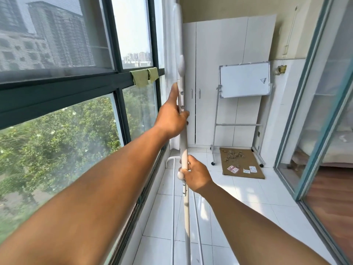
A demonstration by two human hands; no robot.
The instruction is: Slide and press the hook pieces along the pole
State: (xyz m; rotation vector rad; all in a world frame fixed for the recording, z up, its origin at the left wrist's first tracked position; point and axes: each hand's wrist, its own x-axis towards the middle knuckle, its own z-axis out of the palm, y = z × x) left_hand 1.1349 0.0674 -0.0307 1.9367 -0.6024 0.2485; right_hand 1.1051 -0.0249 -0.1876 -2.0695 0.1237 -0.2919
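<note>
Pole [183, 148], smooth white round tube, upright: left hand [171, 119] grips upper part, right hand [194, 174] grips lower.

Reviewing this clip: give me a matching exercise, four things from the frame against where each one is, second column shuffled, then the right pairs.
Things:
1. left hand
2. right hand
3. green cloth
4. whiteboard

Places:
A. draped over the window frame
B. on a wheeled stand before the white cupboard
C. gripping the white pole higher up
D. gripping the pole lower down, by a round knob

Pairs: 1-C, 2-D, 3-A, 4-B
</note>
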